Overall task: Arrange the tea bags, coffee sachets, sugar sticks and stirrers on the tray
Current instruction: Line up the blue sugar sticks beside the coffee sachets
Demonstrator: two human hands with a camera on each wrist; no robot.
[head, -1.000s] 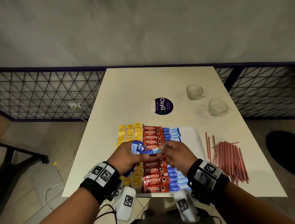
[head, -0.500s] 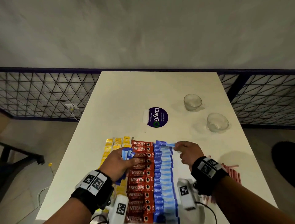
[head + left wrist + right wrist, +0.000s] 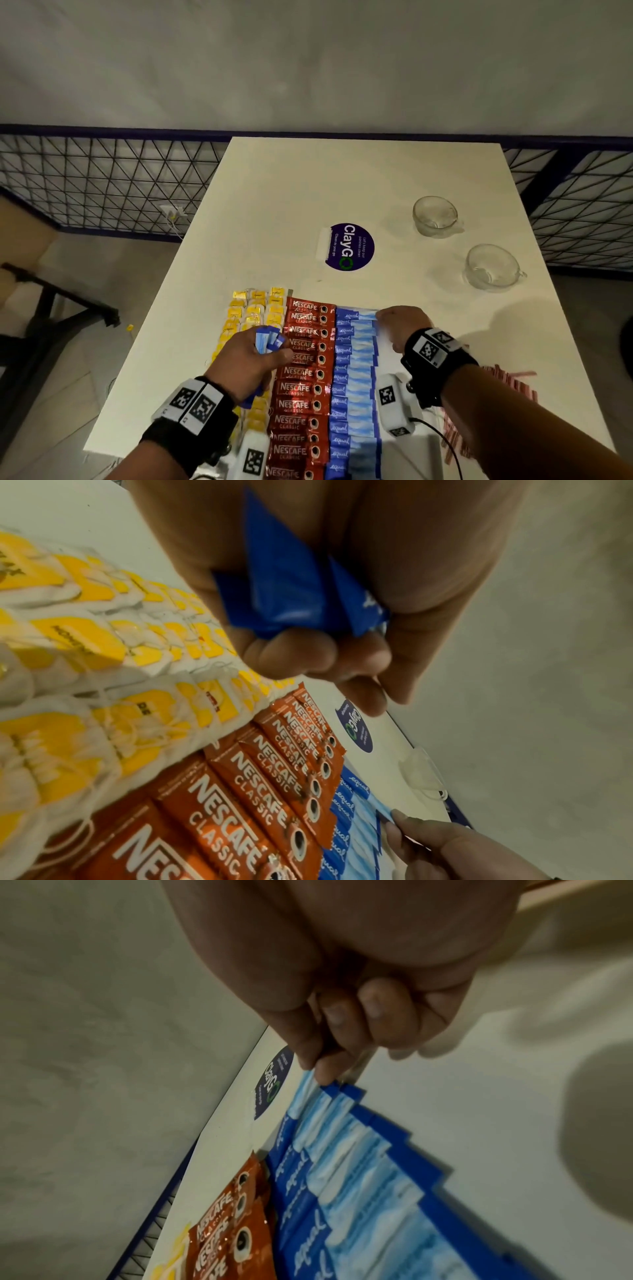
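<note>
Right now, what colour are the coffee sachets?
Red coffee sachets with white lettering, clearest in the head view.

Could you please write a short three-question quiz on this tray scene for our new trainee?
1. True or false: the left hand grips a bunch of blue sugar sticks.
2. Which column lies between the tea bags and the laid-out sugar sticks? A) stirrers B) coffee sachets C) cups
3. Fill in: the right hand pinches the far ___ stick of the row.

Key: 1 true; 2 B; 3 sugar.
</note>
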